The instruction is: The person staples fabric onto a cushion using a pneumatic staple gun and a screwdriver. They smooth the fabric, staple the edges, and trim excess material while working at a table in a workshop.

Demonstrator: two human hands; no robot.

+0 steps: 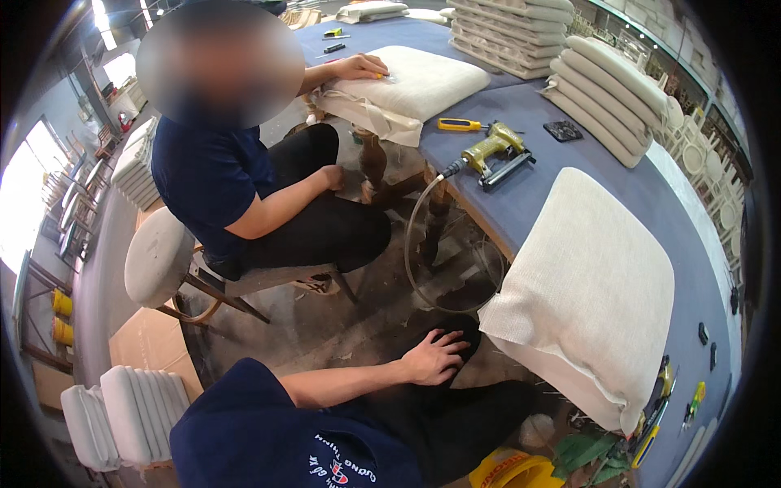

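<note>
My left hand [435,356] lies palm down on my black-trousered knee with its fingers spread, holding nothing. Close to it on the right, a cream fabric seat cushion [590,285] rests on the blue-covered table [480,203], its near side hanging past the edge with loose fabric. My right hand is out of sight. Beyond the cushion lies a gold staple gun [495,154] with an air hose [409,244] looping below the table. A yellow-handled screwdriver [460,124] and a dark flat pad [563,131] lie near the gun.
A seated co-worker [215,179] rests one hand [358,67] on another cream cushion [423,77]. Cushion stacks [602,98] stand at the far right and lower left. An upholstered stool [159,259] is behind the co-worker. A yellow bucket [512,468] and several hand tools [651,431] are near me.
</note>
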